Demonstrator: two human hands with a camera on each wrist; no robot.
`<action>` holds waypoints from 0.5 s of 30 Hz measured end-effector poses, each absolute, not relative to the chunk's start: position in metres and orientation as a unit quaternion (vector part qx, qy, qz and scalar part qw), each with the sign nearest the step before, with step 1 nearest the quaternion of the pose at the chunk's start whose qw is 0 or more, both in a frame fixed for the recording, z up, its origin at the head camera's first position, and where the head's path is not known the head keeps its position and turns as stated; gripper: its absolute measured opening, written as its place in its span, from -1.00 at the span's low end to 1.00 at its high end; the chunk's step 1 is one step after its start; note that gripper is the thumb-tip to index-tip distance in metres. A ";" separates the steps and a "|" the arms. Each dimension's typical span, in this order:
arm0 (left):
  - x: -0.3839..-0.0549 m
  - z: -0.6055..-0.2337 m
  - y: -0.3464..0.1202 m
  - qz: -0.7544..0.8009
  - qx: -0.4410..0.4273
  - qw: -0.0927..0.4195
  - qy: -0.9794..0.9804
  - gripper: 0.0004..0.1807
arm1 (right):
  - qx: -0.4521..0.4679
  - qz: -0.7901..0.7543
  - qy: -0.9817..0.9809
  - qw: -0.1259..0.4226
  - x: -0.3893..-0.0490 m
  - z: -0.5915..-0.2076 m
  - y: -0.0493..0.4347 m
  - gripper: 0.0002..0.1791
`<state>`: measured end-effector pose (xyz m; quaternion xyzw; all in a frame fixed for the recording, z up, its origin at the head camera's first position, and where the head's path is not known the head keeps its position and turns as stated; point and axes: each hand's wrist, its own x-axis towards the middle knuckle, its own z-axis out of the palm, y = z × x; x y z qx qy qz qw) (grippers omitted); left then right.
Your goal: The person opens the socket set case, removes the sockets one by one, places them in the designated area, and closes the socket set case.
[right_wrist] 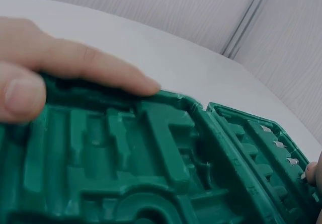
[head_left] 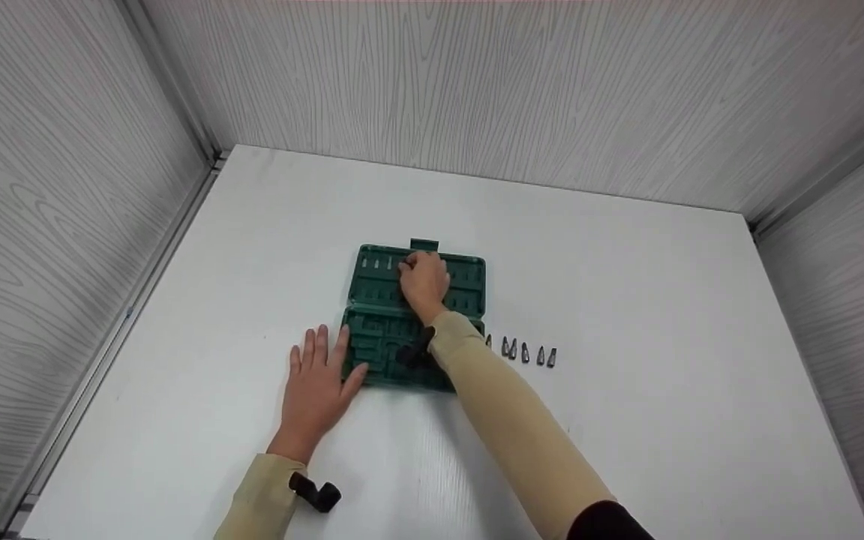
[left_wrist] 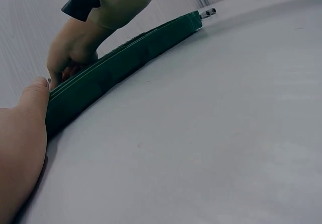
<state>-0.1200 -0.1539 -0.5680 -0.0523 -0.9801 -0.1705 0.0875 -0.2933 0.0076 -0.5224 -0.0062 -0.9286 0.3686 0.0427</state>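
Note:
A green bit case (head_left: pixel 352 300) lies unfolded on the table, both halves facing up. My left hand (head_left: pixel 316 394) lies flat at its left side, fingers spread, with the thumb and index finger (right_wrist: pixel 100 65) over the rim. Over the far half is my right hand (head_left: pixel 424 281), fingers bent down to the upper row of slots. Its fingertip (right_wrist: pixel 313 173) pinches a small silver screwdriver bit (right_wrist: pixel 303 175) at a slot, mostly hidden by the hand. Left of it, several bits (head_left: pixel 376 263) sit in that same row.
Several loose dark metal bits (head_left: pixel 525 352) lie in a row on the white table (head_left: pixel 664 337), right of the case. The case's latch (head_left: pixel 424 244) sticks out at the far edge. Grained panels (head_left: pixel 477 90) enclose the table at the back and sides.

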 end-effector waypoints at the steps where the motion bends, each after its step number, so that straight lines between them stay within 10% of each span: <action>1: -0.120 -0.567 -0.153 -0.170 -0.053 0.088 -0.980 -0.20 | -0.009 0.372 -0.927 0.042 -0.294 -0.521 0.008 -0.81; 15: -0.126 -0.574 -0.145 -0.166 -0.060 0.090 -0.980 -0.19 | 0.024 0.351 -0.936 0.021 -0.303 -0.520 0.024 -0.82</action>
